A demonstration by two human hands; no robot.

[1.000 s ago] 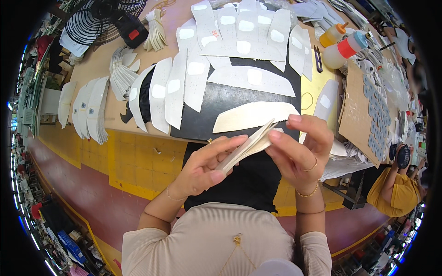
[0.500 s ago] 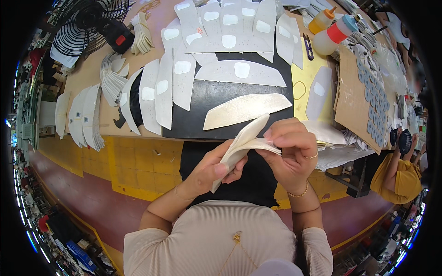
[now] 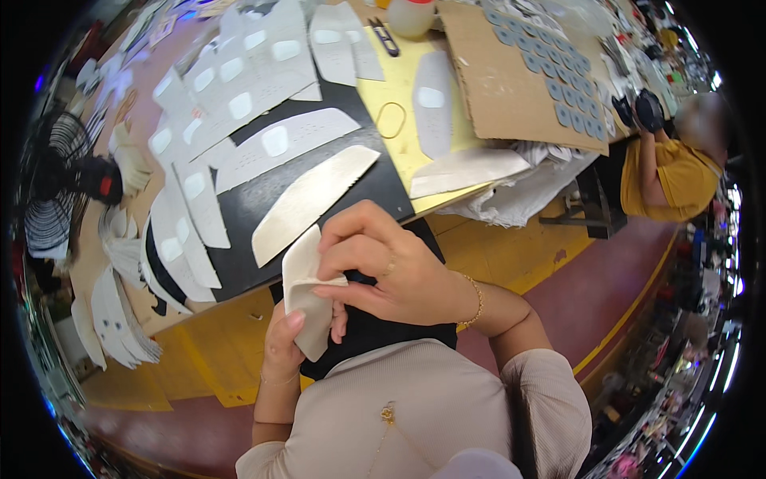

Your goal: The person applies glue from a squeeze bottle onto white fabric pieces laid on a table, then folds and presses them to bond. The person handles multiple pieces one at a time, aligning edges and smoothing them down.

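A curved cream fabric panel (image 3: 302, 259) is held over the front edge of the table. My left hand (image 3: 281, 343) grips its lower part, thumb on the face. The fingers of my right hand (image 3: 383, 259) are closed in a pinch on a raised fold or layer edge at its middle, covering part of it. Just beyond lies another cream panel (image 3: 315, 199) on a black mat (image 3: 239, 211). Farther back on the mat rests a light grey panel (image 3: 315, 132) with a white patch.
Overlapping grey panels (image 3: 263, 76) spread at the back left, near a fan (image 3: 60, 180). A yellow sheet (image 3: 403, 164) bears a rubber band (image 3: 390, 120) and thread snips (image 3: 384, 38). Cardboard (image 3: 499, 100) holds rows of grey pieces. A person in yellow (image 3: 678, 180) is at the right.
The view has swung round, tilting the table in the picture. My right hand has turned over the panel, its fingers now pinching nearer the middle. The two parted layers no longer spread as wide.
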